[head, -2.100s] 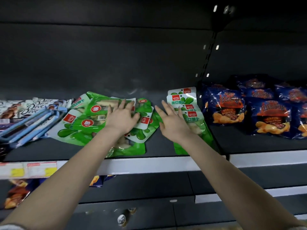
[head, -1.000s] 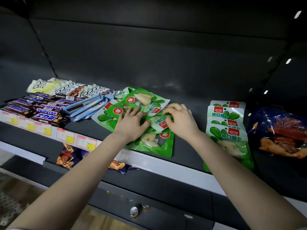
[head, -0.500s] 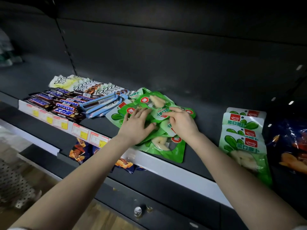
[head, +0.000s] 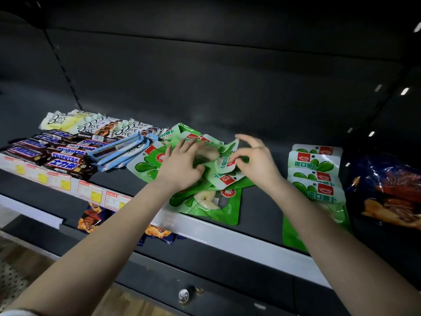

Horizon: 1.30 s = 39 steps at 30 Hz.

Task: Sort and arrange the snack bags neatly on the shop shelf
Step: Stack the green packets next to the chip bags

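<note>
Since half a second earlier, the right hand point(head: 258, 164) had lifted off the heap and raised 1 bag's upper edge with it, while the left hand point(head: 182, 165) had stayed pressed where it was. The loose pile of green snack bags point(head: 205, 197) lay in the middle of the shelf point(head: 262, 201), the bags overlapping at different angles and the lowest one reaching the front rail point(head: 227, 244).

The left hand lay palm down on the pile with its fingers straight and slightly spread, gripping nothing. The right hand pinched the top green bag point(head: 224, 159) at its white header between thumb and forefinger. Its other fingers were raised and loosely curled, blurred by motion.

To the right of the pile, apart from it, sat the neat stack of green bags point(head: 316, 176), shingled front to back with the labels all facing the same way. Beyond that, at the far right, lay dark blue bags point(head: 391, 192).

Left of the pile, pale blue bars point(head: 118, 150) touched its edge. Snickers bars point(head: 52, 153) lay in rows further left, with Dove bars point(head: 91, 126) behind them. Price tags point(head: 59, 181) ran along the rail below the bars, and orange and blue packets point(head: 90, 218) showed on the shelf beneath.
</note>
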Each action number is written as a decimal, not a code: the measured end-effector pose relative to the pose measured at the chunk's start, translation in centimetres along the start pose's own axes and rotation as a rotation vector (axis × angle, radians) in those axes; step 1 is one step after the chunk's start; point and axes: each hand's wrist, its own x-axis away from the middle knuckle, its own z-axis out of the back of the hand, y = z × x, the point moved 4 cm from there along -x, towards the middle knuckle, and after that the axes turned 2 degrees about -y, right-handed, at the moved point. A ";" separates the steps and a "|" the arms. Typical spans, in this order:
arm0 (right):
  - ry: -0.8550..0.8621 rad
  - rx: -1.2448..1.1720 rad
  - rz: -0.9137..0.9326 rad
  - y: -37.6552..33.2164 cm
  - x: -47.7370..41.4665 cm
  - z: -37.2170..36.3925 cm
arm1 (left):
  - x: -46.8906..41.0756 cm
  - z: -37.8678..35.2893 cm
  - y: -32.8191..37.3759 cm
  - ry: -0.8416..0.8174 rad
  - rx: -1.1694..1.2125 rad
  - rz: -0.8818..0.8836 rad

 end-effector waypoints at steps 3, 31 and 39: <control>0.111 -0.053 -0.062 1.0 0.4 2.1 | -0.6 -0.5 1.3 -0.076 -0.035 -0.083; 0.071 -0.521 -0.428 5.2 5.9 7.8 | -4.5 -2.9 8.3 0.093 1.175 0.130; -0.287 0.537 0.047 1.9 7.4 2.7 | -5.5 -4.3 9.5 0.174 1.205 0.175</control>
